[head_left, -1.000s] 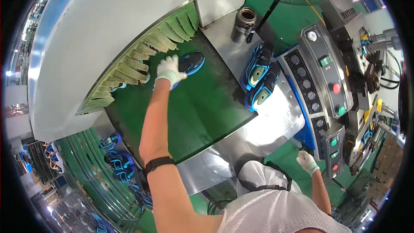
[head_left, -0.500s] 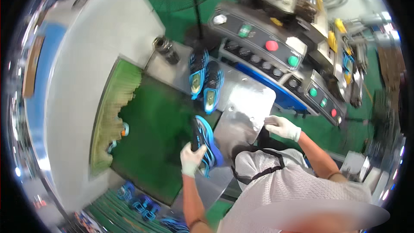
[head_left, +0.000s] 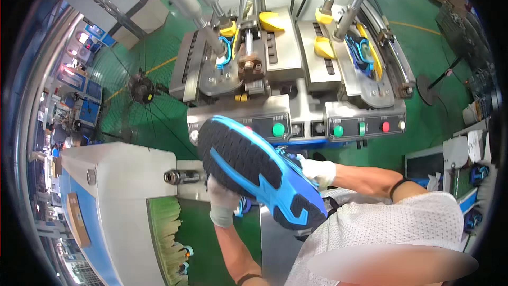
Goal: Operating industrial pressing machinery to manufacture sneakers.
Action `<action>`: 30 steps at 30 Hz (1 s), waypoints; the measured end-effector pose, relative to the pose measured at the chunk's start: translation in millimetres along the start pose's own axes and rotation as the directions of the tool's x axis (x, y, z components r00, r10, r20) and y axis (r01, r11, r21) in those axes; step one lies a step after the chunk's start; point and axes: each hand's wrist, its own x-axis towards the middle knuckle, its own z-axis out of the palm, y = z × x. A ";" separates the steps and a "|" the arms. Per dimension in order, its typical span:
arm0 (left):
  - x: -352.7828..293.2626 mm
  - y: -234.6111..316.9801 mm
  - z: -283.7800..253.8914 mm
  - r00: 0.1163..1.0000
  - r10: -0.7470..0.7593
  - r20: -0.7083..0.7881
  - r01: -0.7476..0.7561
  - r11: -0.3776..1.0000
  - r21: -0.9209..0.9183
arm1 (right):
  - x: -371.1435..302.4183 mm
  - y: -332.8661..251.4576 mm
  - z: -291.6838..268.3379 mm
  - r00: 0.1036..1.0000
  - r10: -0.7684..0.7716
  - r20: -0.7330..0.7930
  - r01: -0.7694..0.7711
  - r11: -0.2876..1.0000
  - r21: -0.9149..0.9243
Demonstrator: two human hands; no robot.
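Observation:
A sneaker (head_left: 241, 153) with a black and light-blue sole and blue upper is held up close, its sole facing me. My left hand (head_left: 222, 198), in a white glove, grips it from the lower left near the toe; the fingers are partly hidden behind the sole. At the sneaker's upper side, my right hand (head_left: 316, 171), also gloved, is closed on the upper near the laces. Its fingertips are hidden. Behind the sneaker, a bit of another blue shoe (head_left: 243, 206) shows beside my left hand.
Ahead stands a two-station press with a left control panel (head_left: 238, 122) and a right control panel (head_left: 365, 125). Blue shoe parts (head_left: 361, 55) sit in its right station. To the left are a white machine housing (head_left: 121, 180) with a fringe curtain (head_left: 166, 238), a metal flask (head_left: 182, 176) and a floor fan (head_left: 142, 90).
The sneaker has been lifted off the green belt and turned sole toward me. My right hand has left the metal plate and joined it. The view has swung toward the press.

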 end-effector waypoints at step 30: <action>-61.1 -49.3 148.9 0.654 -0.692 -0.306 0.466 0.687 -0.558 | -85.9 -81.9 -74.1 0.834 -0.487 -0.260 0.519 0.852 0.069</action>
